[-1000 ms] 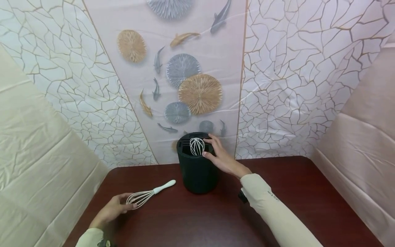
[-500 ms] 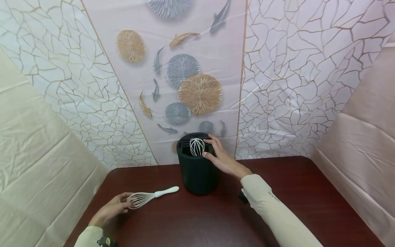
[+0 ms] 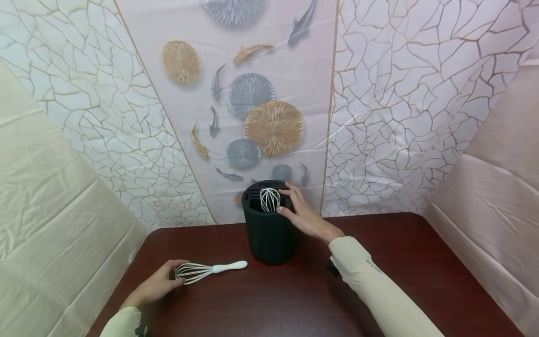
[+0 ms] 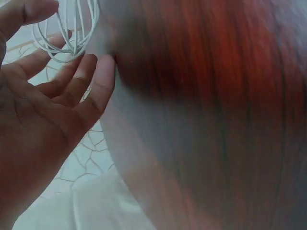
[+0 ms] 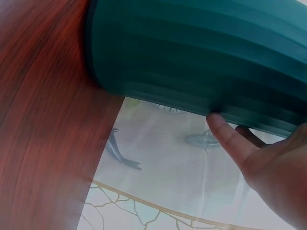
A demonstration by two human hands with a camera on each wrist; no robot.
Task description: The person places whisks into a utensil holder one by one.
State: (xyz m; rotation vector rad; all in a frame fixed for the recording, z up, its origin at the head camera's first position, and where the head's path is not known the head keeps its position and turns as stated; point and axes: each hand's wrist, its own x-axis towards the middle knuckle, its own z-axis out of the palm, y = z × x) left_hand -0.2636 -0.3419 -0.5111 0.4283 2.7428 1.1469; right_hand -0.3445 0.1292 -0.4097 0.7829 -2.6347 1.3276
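My left hand [image 3: 162, 281] pinches a white whisk [image 3: 230, 267] by its wire loops, at the left of the head view. The white handle points right, toward a dark green utensil holder [image 3: 271, 238]. In the left wrist view the thumb touches the wire loops [image 4: 72, 40] and the fingers lie beyond them. My right hand [image 3: 305, 217] rests on the holder's right rim, its fingers extended. Inside the holder stands another whisk [image 3: 269, 200], wire end up, its lower part hidden. In the right wrist view a fingertip meets the holder's ribbed wall [image 5: 192, 52].
The holder stands upright near the back edge of a dark red wooden table [image 3: 269, 299]. Slots show in its top. Behind the table hangs a patterned cloth [image 3: 248, 93], and pale padded panels [image 3: 54, 234] close in both sides.
The whisk in my left hand has turned, its handle end swinging down and slightly right in the head view. My right hand, the holder and the other whisk stay put.
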